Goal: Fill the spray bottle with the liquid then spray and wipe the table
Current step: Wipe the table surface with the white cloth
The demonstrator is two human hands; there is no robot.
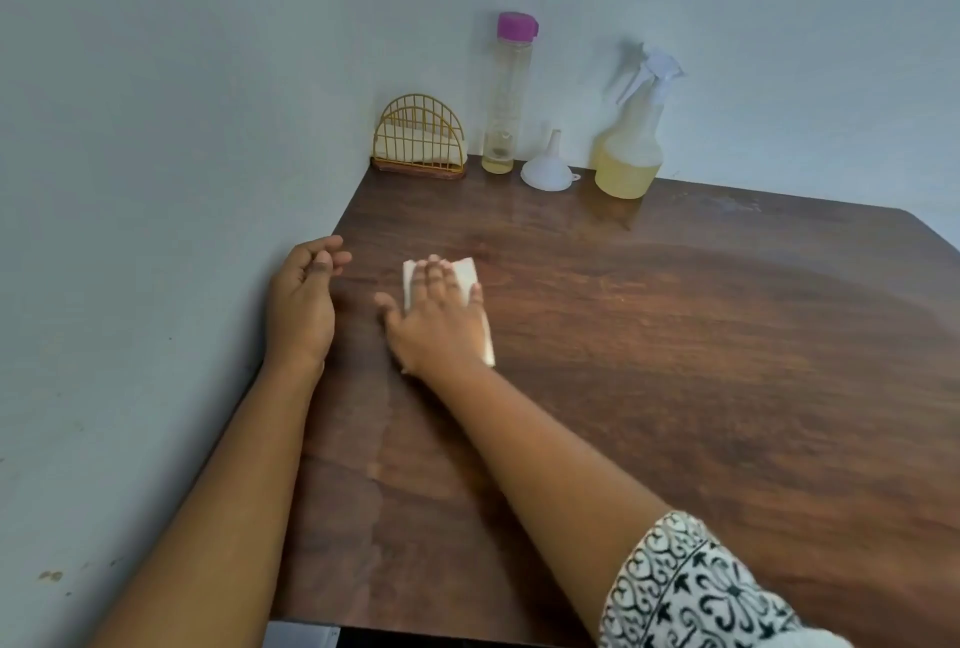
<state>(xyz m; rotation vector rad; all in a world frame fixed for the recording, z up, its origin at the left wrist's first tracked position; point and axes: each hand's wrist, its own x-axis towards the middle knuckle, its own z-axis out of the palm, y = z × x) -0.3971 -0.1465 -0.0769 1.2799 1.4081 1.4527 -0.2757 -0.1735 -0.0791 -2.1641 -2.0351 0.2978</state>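
My right hand lies flat, fingers spread, pressing the tissue on the table, its length running away from me, left hand open and empty just beside.

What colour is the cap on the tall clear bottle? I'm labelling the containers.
Pink-purple; the cap tops the tall clear plastic bottle, seen clearly in the head view.

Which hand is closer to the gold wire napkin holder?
The left hand. It hovers open at the table's left edge, in front of the gold wire napkin holder. The right hand is a bit farther, pressed flat on the white folded cloth.
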